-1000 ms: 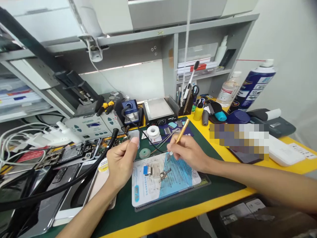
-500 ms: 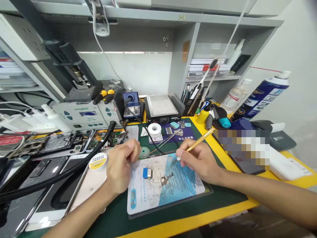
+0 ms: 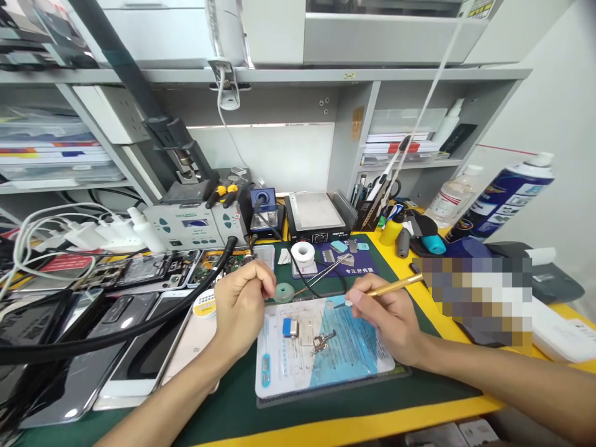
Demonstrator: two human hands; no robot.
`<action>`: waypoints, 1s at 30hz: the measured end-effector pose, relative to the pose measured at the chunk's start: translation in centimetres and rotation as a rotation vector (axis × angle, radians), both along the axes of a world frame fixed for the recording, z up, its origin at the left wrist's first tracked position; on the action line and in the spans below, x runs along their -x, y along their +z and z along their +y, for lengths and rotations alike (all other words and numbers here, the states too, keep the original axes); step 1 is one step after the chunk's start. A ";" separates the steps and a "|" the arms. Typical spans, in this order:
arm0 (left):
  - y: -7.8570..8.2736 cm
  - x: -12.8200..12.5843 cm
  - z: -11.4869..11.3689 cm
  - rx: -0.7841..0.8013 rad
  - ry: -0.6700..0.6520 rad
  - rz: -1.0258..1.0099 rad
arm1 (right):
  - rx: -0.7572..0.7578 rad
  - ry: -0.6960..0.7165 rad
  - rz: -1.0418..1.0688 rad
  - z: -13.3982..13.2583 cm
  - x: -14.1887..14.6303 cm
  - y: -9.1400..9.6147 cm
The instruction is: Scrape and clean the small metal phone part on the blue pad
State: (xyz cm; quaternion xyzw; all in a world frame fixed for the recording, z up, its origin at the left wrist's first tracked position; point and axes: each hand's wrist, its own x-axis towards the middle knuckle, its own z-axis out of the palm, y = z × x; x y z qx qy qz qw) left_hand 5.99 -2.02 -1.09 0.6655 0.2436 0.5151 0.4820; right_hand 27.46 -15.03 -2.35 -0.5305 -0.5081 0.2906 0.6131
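Right hand (image 3: 395, 320) pinching gold tool (image 3: 395, 286) in its fingers, tip by pad (image 3: 286, 375) top edge near seemingly loose circuit part (image 3: 322, 342); left hand (image 3: 243, 310) fingers folded, not bracing, so slipping could scratch or skid it.

Tool (image 3: 395, 285), right of centre: gold, metallic sheen, smooth shaft. Pad (image 3: 284, 375), lower centre: smooth, plastic-looking, slight gloss, smudged along top. Part (image 3: 322, 342) on it: metallic, uneven. Mat (image 3: 239, 400) beneath: matt green. Phones (image 3: 65, 391), lower left: slick, glassy, highlights showing. Hose (image 3: 84, 352) across them: smooth, rubber-like. Plate (image 3: 314, 211), centre: dull metal. Shelf (image 3: 279, 76), top: matt grey.
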 end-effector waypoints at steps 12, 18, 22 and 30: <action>-0.9 -0.2 1.1 0.093 -0.113 -0.084 | 0.014 -0.015 0.035 0.2 0.3 0.1; -0.9 -0.6 1.6 0.280 -0.091 -0.157 | 0.049 -0.002 0.081 0.3 0.6 1.0; -0.9 -0.7 1.6 0.416 -0.130 -0.179 | 0.075 0.022 0.109 0.1 0.6 1.3; -0.6 -0.7 1.1 0.531 -0.177 -0.197 | 0.112 0.061 0.095 -1.0 0.8 1.0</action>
